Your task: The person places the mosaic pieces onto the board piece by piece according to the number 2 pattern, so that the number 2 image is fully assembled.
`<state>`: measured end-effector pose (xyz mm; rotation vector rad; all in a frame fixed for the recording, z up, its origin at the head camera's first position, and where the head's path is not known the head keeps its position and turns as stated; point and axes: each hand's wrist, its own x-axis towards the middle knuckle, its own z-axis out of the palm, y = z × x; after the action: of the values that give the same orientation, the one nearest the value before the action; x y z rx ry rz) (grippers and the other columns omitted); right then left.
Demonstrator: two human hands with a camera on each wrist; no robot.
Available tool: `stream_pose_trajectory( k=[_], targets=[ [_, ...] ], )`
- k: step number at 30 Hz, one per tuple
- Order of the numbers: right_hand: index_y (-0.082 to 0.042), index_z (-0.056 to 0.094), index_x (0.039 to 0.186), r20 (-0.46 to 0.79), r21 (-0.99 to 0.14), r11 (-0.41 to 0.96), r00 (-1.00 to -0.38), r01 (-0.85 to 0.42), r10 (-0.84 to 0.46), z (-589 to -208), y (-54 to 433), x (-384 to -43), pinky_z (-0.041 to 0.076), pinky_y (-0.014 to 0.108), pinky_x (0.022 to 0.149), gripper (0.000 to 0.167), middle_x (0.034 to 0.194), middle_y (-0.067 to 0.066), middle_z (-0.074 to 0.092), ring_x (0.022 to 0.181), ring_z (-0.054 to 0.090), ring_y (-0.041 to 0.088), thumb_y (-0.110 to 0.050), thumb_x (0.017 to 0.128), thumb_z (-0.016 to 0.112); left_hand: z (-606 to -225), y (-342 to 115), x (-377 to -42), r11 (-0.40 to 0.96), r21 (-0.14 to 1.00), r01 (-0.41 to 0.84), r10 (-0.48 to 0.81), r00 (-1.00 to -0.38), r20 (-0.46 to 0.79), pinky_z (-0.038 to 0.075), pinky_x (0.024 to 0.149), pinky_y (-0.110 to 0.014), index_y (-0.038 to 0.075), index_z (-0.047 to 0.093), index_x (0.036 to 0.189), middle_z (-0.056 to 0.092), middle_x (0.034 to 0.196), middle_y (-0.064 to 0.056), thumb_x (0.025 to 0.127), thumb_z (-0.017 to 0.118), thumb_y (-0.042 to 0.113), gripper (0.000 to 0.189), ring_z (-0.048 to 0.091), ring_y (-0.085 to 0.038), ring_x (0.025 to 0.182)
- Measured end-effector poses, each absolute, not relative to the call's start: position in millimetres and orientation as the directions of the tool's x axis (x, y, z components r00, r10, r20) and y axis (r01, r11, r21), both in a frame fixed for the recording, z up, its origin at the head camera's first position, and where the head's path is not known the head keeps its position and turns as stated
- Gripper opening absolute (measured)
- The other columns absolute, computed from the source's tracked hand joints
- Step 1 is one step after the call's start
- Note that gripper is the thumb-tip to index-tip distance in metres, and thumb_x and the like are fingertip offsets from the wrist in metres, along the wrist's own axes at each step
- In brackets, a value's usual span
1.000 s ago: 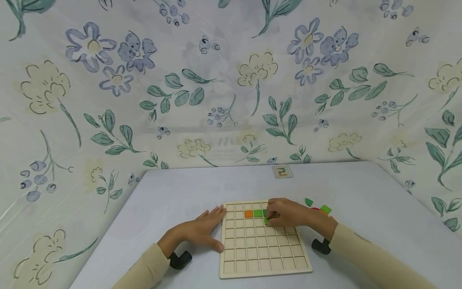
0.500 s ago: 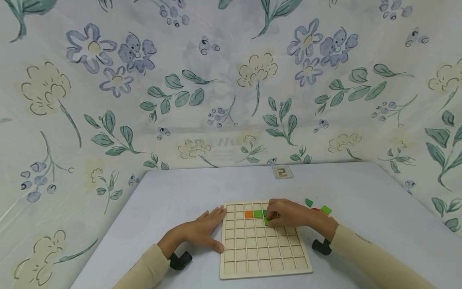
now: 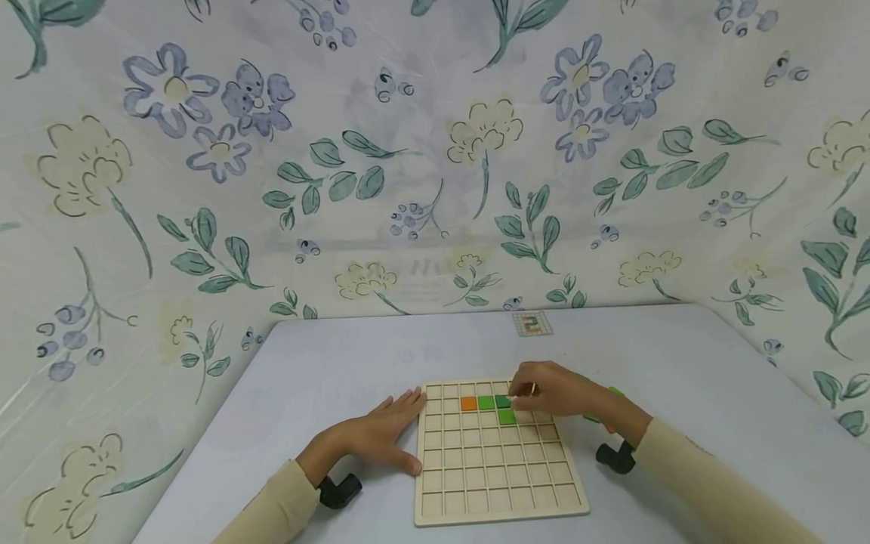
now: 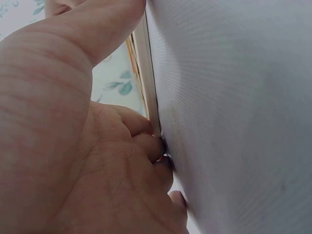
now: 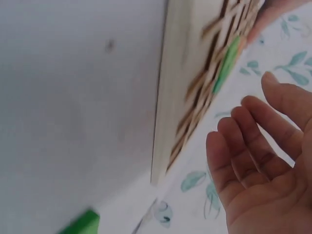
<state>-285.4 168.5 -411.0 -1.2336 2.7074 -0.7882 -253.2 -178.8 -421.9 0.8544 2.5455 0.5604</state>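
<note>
Board (image 3: 499, 521), pale, wood-like, gridded: between the two grips, lying flat. Judged light and stiff, fairly sturdy, apt to slide if unbraced; best held by the raised outer edge.

Tiles, four, seated in the board's cells, left of the right grip's fingertips: orange tile (image 3: 469, 403) farthest off; light green tile (image 3: 485, 403) next; dark green tile (image 3: 503, 402) just beside the fingertips; second light green tile (image 3: 507, 416) one cell nearer the person, below the dark green one. Judged very light, hard, smooth, a little slippery; best pinched by opposite edges.

Orientation: board near square, no clear long axis; side edges run away from the person. Upper three tiles form a row whose long axis runs left to right. Single tiles look square, pointing no particular way.

Right grip (image 3: 552, 390), bare hand: above the board's far right part; released, fingers loosely bent, nothing held.

Left grip (image 3: 382, 431), bare hand: fingers spread and relaxed, fingertips and thumb touching the board's left edge; nothing clasped.

Loose pieces (image 3: 615, 391), green and orange: behind the right grip's wrist, partly hidden.

Picture card (image 3: 532, 323): beyond the right grip, on the tabletop (image 3: 326, 370).
</note>
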Motion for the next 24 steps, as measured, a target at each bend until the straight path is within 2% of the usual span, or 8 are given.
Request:
stream_pose_trajectory(
  k=[4, 9, 15, 24],
  targets=[
    [-0.006, 0.073, 0.101, 0.183, -0.447, 0.582, -0.706, -0.68, -0.684, -404, 182, -288, 0.054, 0.019, 0.069, 0.012, 0.091, -0.004, 0.066, 0.079, 0.057, 0.001, -0.015, 0.093, 0.071, -421, -179, -254, 0.733, 0.483, 0.48, 0.636, -0.736, -0.234, 0.004, 0.126, -0.055, -0.002, 0.012, 0.159, 0.006, 0.168, -0.02, 0.081, 0.079, 0.05, 0.115, 0.004, -0.034, 0.157],
    [-0.006, 0.072, 0.1, 0.185, -0.45, 0.658, -0.784, -0.604, -0.593, -400, 203, -290, 0.052, 0.019, 0.064, 0.011, 0.086, -0.005, 0.065, 0.075, 0.055, 0.004, -0.013, 0.092, 0.072, -419, -179, -253, 0.73, 0.487, 0.48, 0.639, -0.732, -0.237, 0.003, 0.126, -0.056, -0.003, 0.012, 0.158, 0.005, 0.167, -0.021, 0.081, 0.079, 0.049, 0.114, 0.004, -0.035, 0.157],
    [-0.01, 0.071, 0.099, 0.126, -0.512, 0.736, -0.886, -0.443, -0.446, -399, 225, -293, 0.053, 0.022, 0.069, 0.008, 0.088, -0.003, 0.067, 0.078, 0.056, 0.011, -0.016, 0.093, 0.07, -419, -178, -252, 0.737, 0.487, 0.469, 0.63, -0.737, -0.244, 0.004, 0.126, -0.056, -0.003, 0.013, 0.158, 0.006, 0.167, -0.021, 0.08, 0.079, 0.049, 0.115, 0.004, -0.035, 0.157],
    [-0.004, 0.069, 0.099, 0.062, -0.502, 0.807, -0.944, -0.309, -0.323, -403, 249, -295, 0.057, 0.029, 0.073, 0.011, 0.091, 0.003, 0.069, 0.081, 0.059, 0.015, -0.014, 0.094, 0.069, -420, -178, -253, 0.739, 0.474, 0.479, 0.631, -0.739, -0.236, 0.005, 0.126, -0.056, -0.003, 0.013, 0.158, 0.007, 0.167, -0.021, 0.081, 0.079, 0.049, 0.114, 0.005, -0.035, 0.157]
  ],
)
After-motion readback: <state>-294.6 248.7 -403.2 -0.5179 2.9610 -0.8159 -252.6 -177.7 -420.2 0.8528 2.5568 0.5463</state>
